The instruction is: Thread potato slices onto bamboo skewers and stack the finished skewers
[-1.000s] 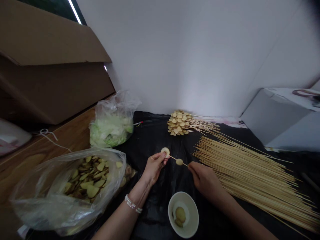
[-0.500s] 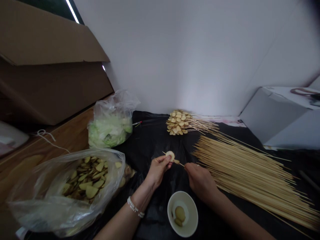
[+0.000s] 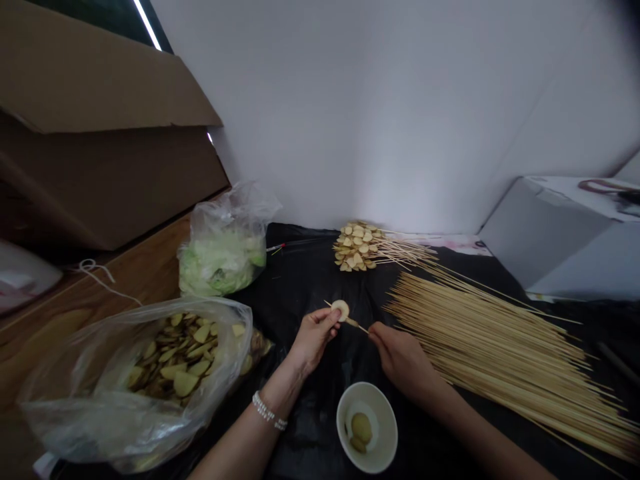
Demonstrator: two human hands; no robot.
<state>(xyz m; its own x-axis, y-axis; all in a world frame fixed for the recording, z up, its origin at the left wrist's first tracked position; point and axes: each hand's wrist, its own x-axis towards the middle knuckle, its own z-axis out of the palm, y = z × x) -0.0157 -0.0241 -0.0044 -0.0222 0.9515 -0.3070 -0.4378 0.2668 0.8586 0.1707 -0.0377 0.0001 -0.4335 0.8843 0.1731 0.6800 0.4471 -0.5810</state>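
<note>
Pinched in the fingers of my left hand [image 3: 314, 333] is a round, pale potato slice [image 3: 341, 309]. A bamboo skewer [image 3: 363, 329] passes through it, its tip showing to the upper left. Another slice [image 3: 352, 322], seen edge-on, sits on the skewer just right of the first. My right hand [image 3: 400, 353] is closed on the skewer's other end. Below and between my hands stands a white bowl [image 3: 342, 437] with a few potato slices [image 3: 361, 429] in it.
On the left lies an open plastic bag [image 3: 65, 413] of potato slices [image 3: 186, 383], with a bag of cut green vegetable [image 3: 223, 263] behind. Filled skewers [image 3: 356, 247] are piled near the wall. Bare skewers [image 3: 490, 353] spread across the right. A cardboard box [image 3: 110, 173] and white box [image 3: 560, 233] flank the black sheet [image 3: 300, 273].
Hardly anything differs. The round slice faces slightly more toward me, and both hands keep their hold. The whole view has shifted very slightly.
</note>
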